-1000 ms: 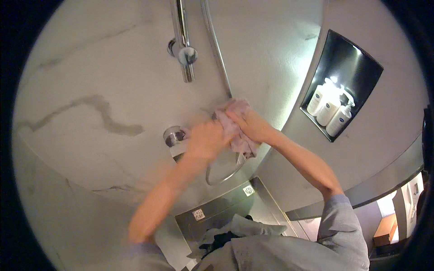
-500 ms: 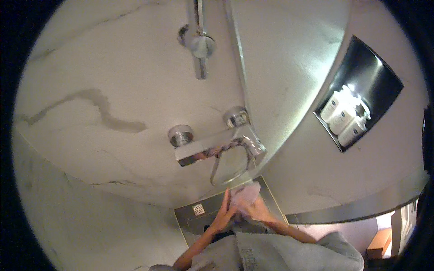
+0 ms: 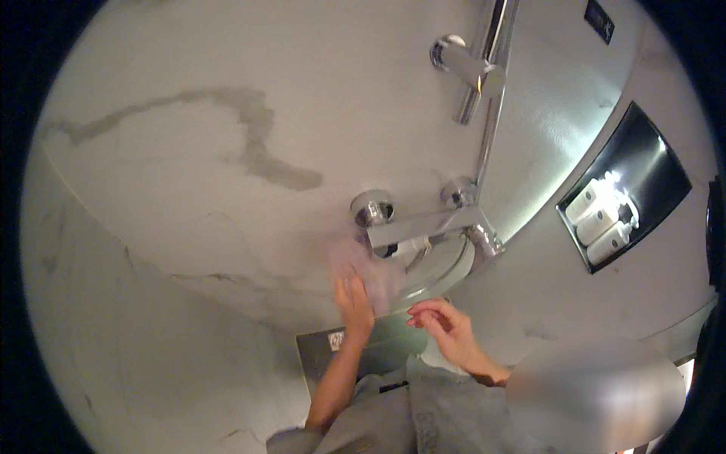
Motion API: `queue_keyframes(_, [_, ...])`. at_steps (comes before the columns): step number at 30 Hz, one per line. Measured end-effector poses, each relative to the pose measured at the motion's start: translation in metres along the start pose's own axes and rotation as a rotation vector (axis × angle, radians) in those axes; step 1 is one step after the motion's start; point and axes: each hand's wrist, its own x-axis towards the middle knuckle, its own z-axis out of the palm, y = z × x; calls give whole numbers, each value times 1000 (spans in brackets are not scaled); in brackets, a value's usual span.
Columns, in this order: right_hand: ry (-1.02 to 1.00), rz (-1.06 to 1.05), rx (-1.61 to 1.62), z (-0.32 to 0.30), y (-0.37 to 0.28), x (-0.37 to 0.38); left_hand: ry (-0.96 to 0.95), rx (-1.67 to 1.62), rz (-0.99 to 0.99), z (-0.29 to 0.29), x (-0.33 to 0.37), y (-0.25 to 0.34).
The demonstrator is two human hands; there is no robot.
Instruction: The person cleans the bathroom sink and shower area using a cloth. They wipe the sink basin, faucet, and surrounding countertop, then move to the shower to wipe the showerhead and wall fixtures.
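A pale pink cloth (image 3: 349, 261), smeared by motion, is held in my left hand (image 3: 355, 306) just below the left end of the chrome shower mixer (image 3: 423, 225). Whether the cloth touches the mixer or the wall I cannot tell. To the right, my right hand (image 3: 446, 329) hangs apart from the cloth below the shower hose (image 3: 446, 281). Its fingers are loosely bent and nothing shows between them.
Above the mixer, a chrome rail bracket (image 3: 469, 68) stands out from the marbled wall (image 3: 189, 151). A black niche (image 3: 650, 163) at the right holds white pump bottles (image 3: 601, 219). Below, a floor drain (image 3: 336, 340) sits in a dark strip. A blurred round patch covers the lower right.
Both hands were together on the cloth. Now they are apart: the left has carried the cloth up to the mixer's left end, and the right has let go. The view has shifted left.
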Motion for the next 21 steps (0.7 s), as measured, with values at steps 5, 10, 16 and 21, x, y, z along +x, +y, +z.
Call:
queue_keyframes(5, [132,80,-152,-11,-20,-21,-558,-10,240,-23,-50,72])
queue_keyframes(10, [139,-838,-1024,-17,-140,12,-321,161,704,-67,-37,121])
queue_keyframes(16, [-178,-250,-1367,-7,-156,147,75,419,388,-10,44,84])
queue_keyframes(21, [-167,-308,-1173,-19,-105,185,-171,86,-11,9,58,55])
